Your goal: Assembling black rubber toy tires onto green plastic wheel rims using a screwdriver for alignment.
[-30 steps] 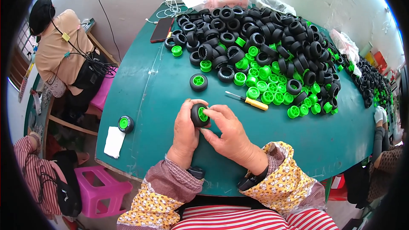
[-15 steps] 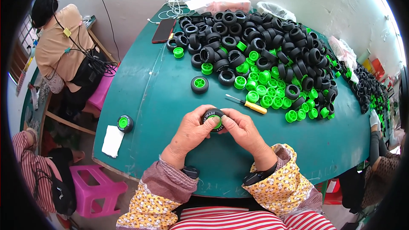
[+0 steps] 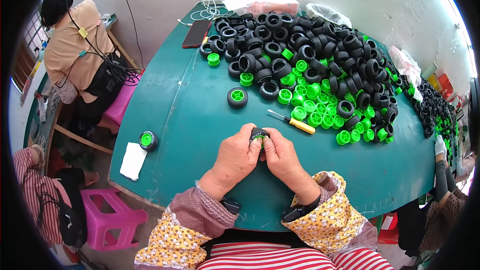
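Both my hands hold a small toy wheel, a black rubber tyre around a green plastic hub, above the near middle of the table. My left hand wraps its left side, while my right hand grips the right; both thumbs press on the hub, hiding most of it. Just beyond lies a screwdriver with a yellow handle. One fitted wheel rests flat farther off, and another fitted wheel sits at the left beside a folded white paper.
A large heap of black tyres covers the far right of the green table, with loose green hubs at its near edge. A phone and white cables lie at the back. Other people sit left and right; a pink stool stands lower left.
The held wheel has turned more edge-on, and my hands have closed in tighter around it. The whole view has shifted slightly; the other things on the table stay in place.
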Demonstrator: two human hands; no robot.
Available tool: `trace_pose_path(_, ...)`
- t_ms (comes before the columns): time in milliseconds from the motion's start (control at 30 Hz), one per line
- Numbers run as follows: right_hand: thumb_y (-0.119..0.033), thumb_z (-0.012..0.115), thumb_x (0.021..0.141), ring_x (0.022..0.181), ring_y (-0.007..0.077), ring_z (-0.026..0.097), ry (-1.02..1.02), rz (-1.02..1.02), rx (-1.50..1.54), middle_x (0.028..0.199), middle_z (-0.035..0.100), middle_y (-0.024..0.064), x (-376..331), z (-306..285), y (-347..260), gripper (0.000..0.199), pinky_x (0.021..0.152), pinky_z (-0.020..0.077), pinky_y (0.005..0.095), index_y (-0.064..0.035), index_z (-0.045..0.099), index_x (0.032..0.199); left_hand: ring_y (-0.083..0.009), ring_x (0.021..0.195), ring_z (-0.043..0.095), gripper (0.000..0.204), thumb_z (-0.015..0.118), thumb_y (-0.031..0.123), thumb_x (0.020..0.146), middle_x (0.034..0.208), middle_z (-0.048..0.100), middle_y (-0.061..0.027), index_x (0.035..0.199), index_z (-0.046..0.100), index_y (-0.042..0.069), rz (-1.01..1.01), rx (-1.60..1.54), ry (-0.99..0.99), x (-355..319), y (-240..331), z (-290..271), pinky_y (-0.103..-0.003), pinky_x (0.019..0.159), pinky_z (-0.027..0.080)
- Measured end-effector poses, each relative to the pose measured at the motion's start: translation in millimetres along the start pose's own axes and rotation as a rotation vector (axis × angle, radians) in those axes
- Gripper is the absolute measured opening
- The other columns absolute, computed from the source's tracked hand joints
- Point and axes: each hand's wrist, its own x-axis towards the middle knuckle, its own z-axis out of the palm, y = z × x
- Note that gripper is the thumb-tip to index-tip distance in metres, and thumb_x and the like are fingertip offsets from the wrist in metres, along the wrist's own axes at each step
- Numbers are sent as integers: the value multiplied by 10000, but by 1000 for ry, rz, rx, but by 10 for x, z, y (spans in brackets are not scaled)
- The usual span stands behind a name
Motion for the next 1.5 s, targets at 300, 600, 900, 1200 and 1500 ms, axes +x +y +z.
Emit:
trace_pose_path(300,-129,450,877,567,239,591,-26,24,19,704,587,160,20,-47,-8,209,509,455,333,-6,486,1042,-134,626,541,217,574,165,806,715,572,-60,949,530,6,-131,-204,-12,42,-88,-14,-266,581,450)
trace_pose_path(600,-144,544,835,598,219,569,-49,3,71,696,575,146,40,-94,96,206,557,446,301,-4,524,985,-103,592,527,219,633,177,731,669,574,-66,832,578,-11,-393,-247,-273,106,-153,-189,-255,541,439)
trace_pose_path(900,-182,457,883,679,375,572,9,-51,-69,762,580,204,-2,-106,-13,206,569,453,358,-24,504,1005,-83,590,506,302,631,221,794,677,565,-20,975,554,-9,-257,-422,-222,58,-137,-56,-226,521,431)
trace_pose_path(1200,-199,480,874,602,46,519,70,242,-30,744,564,-1,-1218,-1359,-354,239,522,442,187,-23,564,1012,-56,510,505,257,495,252,875,664,572,-44,965,554,18,-362,-448,-225,93,-246,-88,-155,484,393)
trace_pose_path(1500,-248,520,815,457,85,491,589,891,-214,620,556,35,-3358,-2218,-21,316,423,406,218,33,588,942,-41,507,462,238,499,251,878,638,541,-6,925,555,25,-345,-445,-202,106,-323,-44,-147,482,346)
